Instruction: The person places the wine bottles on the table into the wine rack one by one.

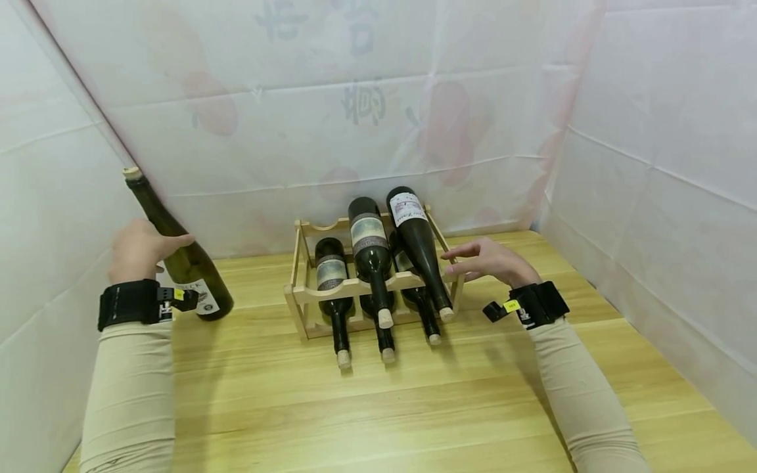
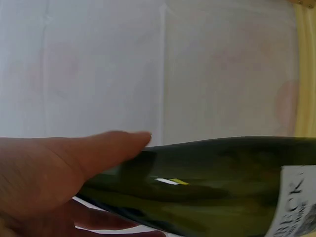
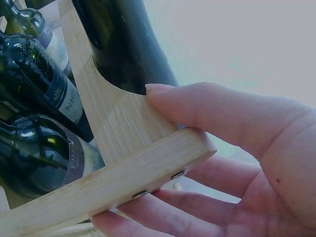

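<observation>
My left hand [image 1: 138, 248] grips a green glass wine bottle [image 1: 208, 274] round its shoulder. The bottle leans, its corked neck up and to the left; whether its base touches the table I cannot tell. Part of its white label [image 2: 296, 202] shows in the left wrist view. My right hand [image 1: 489, 261] holds the right front corner of a wooden wine rack [image 1: 307, 295], thumb above the rail and fingers below. Close to that thumb lies the neck of a dark bottle [image 1: 420, 246] on the upper tier. A second bottle [image 1: 372, 253] lies to its left.
On the rack's lower tier lie three corked bottles, one of them at the left [image 1: 331, 269], their necks pointing toward me. The wooden table [image 1: 355, 414] is enclosed by white printed sheets [image 1: 284, 131] at the back and sides.
</observation>
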A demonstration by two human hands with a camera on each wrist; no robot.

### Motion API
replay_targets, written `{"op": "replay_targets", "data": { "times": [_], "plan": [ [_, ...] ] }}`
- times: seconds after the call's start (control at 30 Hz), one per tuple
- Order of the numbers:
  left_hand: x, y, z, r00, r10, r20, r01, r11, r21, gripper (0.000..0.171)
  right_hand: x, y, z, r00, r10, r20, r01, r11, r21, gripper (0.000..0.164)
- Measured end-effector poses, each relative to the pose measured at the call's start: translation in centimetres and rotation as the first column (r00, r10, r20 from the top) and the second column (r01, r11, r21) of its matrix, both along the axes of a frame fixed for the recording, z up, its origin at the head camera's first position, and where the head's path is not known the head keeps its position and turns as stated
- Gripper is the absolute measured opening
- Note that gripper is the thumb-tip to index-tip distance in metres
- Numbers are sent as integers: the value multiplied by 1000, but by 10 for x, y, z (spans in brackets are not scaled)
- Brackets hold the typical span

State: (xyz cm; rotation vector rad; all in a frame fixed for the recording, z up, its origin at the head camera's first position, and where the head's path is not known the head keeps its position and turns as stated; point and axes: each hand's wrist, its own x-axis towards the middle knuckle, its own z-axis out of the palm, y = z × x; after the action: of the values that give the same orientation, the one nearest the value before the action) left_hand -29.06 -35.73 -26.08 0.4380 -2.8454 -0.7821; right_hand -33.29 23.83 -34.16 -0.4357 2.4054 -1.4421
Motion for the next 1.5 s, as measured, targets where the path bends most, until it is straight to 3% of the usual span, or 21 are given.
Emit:
{"op": "replay_targets", "data": {
  "times": [0.1,0.23,0.37,0.63,0.8,0.97,1.1,1.33,1.5],
  "plan": [
    [-5,-1,-7,999,31,-9,-30,999,27,80,0,0,0,1000,5,-2,-5,1000,4,57],
    [-11,0,-13,994,108,-26,-108,994,-6,93,-1,0,1,1000,0,-9,0,1000,13,56],
    [-15,0,-17,986,144,-79,-146,989,-18,103,-2,1,1,1000,-7,-11,7,1000,16,56],
    [-17,-1,-20,989,129,-68,-127,991,30,97,-1,1,1,1000,-5,-8,5,1000,17,55],
    [-15,-1,-17,998,60,-25,-59,998,35,80,0,2,1,1000,-7,-8,7,1000,18,55],
    [-12,1,-15,999,6,38,-10,994,106,71,0,1,1,1000,-3,-8,4,1000,22,53],
    [-13,2,-18,1000,12,27,-15,992,123,76,0,1,1,1000,0,-5,0,1000,26,54],
    [-16,5,-25,997,53,-60,-46,993,106,86,0,1,2,1000,-1,-14,1,1000,25,53],
    [-16,5,-24,997,66,-46,-60,992,111,85,-1,0,1,1000,-2,-11,2,1000,26,53]
  ]
}}
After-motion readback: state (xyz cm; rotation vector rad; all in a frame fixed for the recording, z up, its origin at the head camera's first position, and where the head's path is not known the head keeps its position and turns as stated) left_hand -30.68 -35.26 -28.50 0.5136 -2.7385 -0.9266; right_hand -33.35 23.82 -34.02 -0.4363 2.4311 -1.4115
